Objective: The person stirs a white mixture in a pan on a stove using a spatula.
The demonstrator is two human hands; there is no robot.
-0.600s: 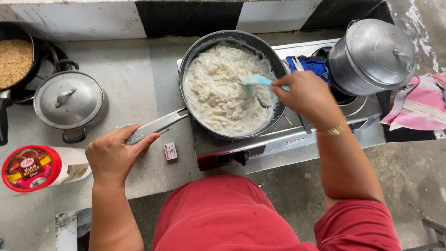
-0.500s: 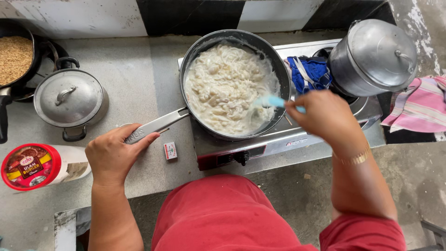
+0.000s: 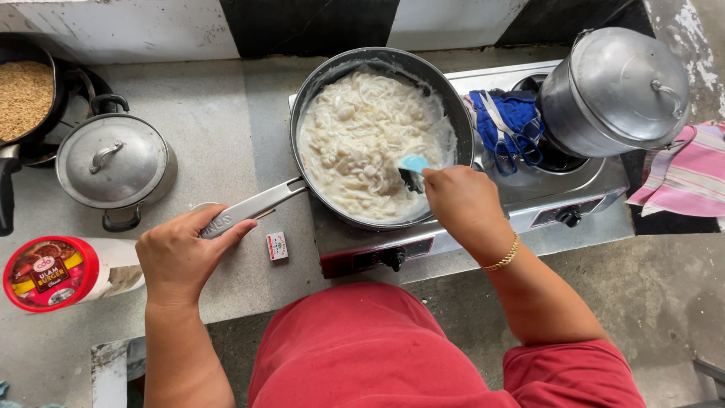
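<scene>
right hand (image 3: 462, 202) has come back over the near rim of the pan (image 3: 377, 143) from beyond its right edge a moment ago; spatula (image 3: 412, 171) now dips into the creamy noodles (image 3: 362, 143) at centre-right. reads as another stirring pass, mixing ongoing. fingers closed around the spatula handle, blade just beyond the knuckles. left hand (image 3: 181, 253) unchanged, wrapped on the end of the pan handle (image 3: 253, 208), pan steady on the stove (image 3: 529, 200). small box (image 3: 277, 246) lies just beside.
</scene>
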